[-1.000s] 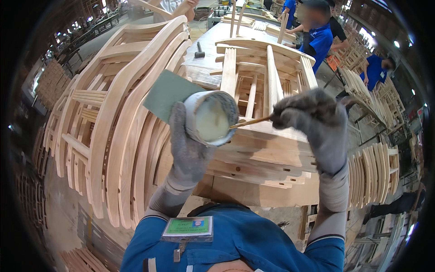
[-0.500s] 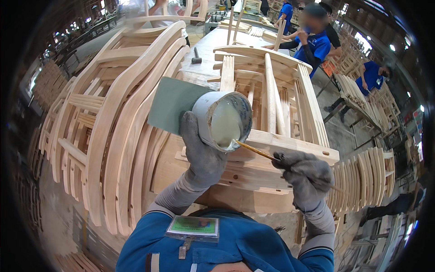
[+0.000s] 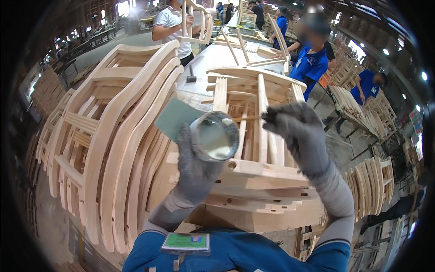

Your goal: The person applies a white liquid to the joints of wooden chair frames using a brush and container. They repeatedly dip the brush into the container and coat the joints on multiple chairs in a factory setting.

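Note:
My left hand [image 3: 195, 167], in a grey glove, is wrapped round a round tub [image 3: 197, 138] of milky white liquid that looks like glue. Behind the tub a grey-green sheet [image 3: 176, 119] sticks out, pinned against it by the same hand. In my gloved right hand [image 3: 297, 131] a thin wooden stick [image 3: 247, 118] is pinched, its pale, wet-looking end at the tub's upper right rim. Beneath both hands lies a stack of pale wooden chair frames [image 3: 267, 170], with holes along the near rails.
Curved chair frames [image 3: 115, 122] lean in a row at left. A dark mallet [image 3: 191, 75] lies on the white table [image 3: 206, 63]. A person in white [image 3: 172, 25] holds a frame across it; another in blue [image 3: 312, 59] stands at right. More frames [image 3: 369, 186] stand lower right.
My right hand has risen, taking the stick from the tub's near rim to its far right rim. The tub sits slightly lower in view. The person in white shows more fully.

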Tool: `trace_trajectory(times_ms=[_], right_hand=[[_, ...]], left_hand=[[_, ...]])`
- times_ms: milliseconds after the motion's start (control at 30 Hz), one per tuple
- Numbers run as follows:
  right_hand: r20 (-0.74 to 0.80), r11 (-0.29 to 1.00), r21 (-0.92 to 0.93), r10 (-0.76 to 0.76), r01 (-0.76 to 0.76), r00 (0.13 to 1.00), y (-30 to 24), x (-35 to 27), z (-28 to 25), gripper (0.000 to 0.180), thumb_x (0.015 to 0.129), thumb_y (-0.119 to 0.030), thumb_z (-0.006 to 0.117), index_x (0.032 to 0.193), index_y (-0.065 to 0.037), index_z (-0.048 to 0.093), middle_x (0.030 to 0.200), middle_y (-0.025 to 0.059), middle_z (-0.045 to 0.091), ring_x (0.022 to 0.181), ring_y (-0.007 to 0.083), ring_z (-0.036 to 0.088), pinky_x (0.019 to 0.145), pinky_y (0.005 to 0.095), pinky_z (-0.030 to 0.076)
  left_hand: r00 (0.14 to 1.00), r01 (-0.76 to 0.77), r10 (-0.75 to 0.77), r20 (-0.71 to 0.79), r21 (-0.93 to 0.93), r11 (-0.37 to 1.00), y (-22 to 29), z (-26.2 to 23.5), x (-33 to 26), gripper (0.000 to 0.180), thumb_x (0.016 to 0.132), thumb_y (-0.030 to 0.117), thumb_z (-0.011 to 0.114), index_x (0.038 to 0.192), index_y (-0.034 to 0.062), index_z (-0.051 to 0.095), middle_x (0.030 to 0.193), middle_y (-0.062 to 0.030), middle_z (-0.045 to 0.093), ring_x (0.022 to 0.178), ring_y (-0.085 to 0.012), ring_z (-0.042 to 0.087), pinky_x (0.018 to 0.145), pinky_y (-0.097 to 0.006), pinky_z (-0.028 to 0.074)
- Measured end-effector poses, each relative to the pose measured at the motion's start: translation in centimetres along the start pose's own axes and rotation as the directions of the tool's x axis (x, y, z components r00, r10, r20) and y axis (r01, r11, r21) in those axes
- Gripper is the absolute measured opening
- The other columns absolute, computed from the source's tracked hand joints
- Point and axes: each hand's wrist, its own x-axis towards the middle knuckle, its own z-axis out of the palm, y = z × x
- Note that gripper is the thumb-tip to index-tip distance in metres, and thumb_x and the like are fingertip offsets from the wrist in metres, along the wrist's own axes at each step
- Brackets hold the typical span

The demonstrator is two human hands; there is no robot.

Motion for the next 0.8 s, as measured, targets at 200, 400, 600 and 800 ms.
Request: trace_trajectory(times_ms=[200,400,600,800], right_hand=[[0.013,1.000,0.015,-0.010,0.009,1.000,0.1,16.1,-9.9,0.024,0.086,-0.005,0.059,0.105,0.010,0.054,0.094,0.0159,0.063,0.083,0.0205,0.066,0.074,0.0272,0.058],[-0.156,0.876,-0.482,-0.094,0.008,0.983,3.4,28.1,-14.8,0.020,0.079,-0.010,0.068,0.088,0.007,0.063,0.076,0.0134,0.065,0.062,0.0194,0.066,0.057,0.0275,0.057],[-0.146,0.673,-0.739,-0.109,-0.035,0.983,8.6,35.3,-13.8,0.021,0.075,-0.017,0.068,0.079,0.004,0.064,0.064,0.0119,0.065,0.051,0.0174,0.063,0.049,0.0282,0.052],[-0.090,0.487,-0.871,-0.024,-0.067,0.996,10.5,37.8,-14.6,0.025,0.075,-0.024,0.067,0.081,0.000,0.067,0.059,0.0087,0.064,0.053,0.0164,0.064,0.053,0.0308,0.050]], left_hand=[[0.905,-0.362,0.415,0.093,0.681,0.636,0.8,-0.7,1.6,0.053,0.078,0.010,0.068,0.123,0.0050,0.041,0.116,-0.0125,0.054,0.104,-0.0214,0.056,0.089,-0.037,0.050],[0.906,-0.169,0.364,-0.217,0.602,0.780,1.1,1.0,2.9,0.063,0.067,-0.006,0.076,0.119,0.0051,0.043,0.110,-0.0111,0.055,0.099,-0.0185,0.058,0.082,-0.030,0.053],[0.933,-0.170,0.145,-0.331,-0.047,0.984,1.9,-0.3,3.1,0.048,0.094,0.041,0.047,0.128,0.0079,0.044,0.120,-0.0217,0.051,0.105,-0.0335,0.056,0.089,-0.049,0.050],[0.925,-0.163,0.154,-0.348,0.003,0.987,2.1,-2.1,3.4,0.052,0.095,0.048,0.040,0.129,0.0086,0.045,0.122,-0.0256,0.049,0.107,-0.0372,0.054,0.092,-0.051,0.047]])
